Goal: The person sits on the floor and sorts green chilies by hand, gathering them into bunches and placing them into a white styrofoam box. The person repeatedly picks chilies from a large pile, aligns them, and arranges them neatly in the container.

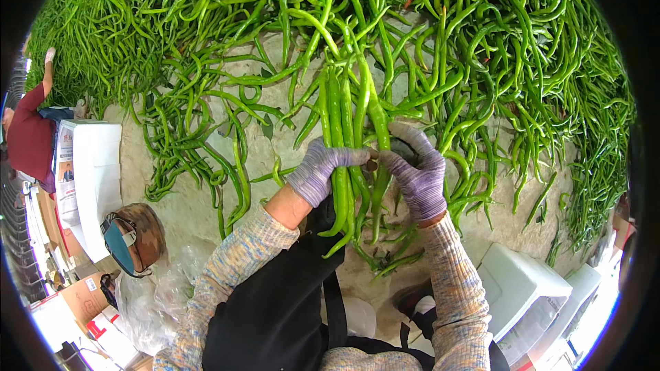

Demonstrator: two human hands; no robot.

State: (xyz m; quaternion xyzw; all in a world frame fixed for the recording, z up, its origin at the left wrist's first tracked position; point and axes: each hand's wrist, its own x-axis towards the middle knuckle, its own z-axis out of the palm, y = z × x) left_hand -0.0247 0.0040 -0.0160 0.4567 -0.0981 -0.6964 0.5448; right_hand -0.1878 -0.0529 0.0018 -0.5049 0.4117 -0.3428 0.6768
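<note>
In a striped, light purple knit glove with bare fingertips, my left hand (330, 165) is closed around a bundle of long green chili peppers (337, 118), their stems pointing away from me. My right hand (416, 170), gloved alike, is beside it and pinches a single long green pepper (380, 123) between thumb and fingers, against the bundle's right side. The fingertips of both hands nearly meet. Loose green peppers (201, 159) lie on the pale floor around both hands. A few more rest below them, near my legs.
Large heaps of peppers (129, 20) spread across the far side. White foam boxes (98, 175) stand at left, others (521, 288) at lower right. A camouflage bag (136, 237) and clear plastic bags (154, 309) lie lower left. A person in a dark red shirt (31, 136) is far left.
</note>
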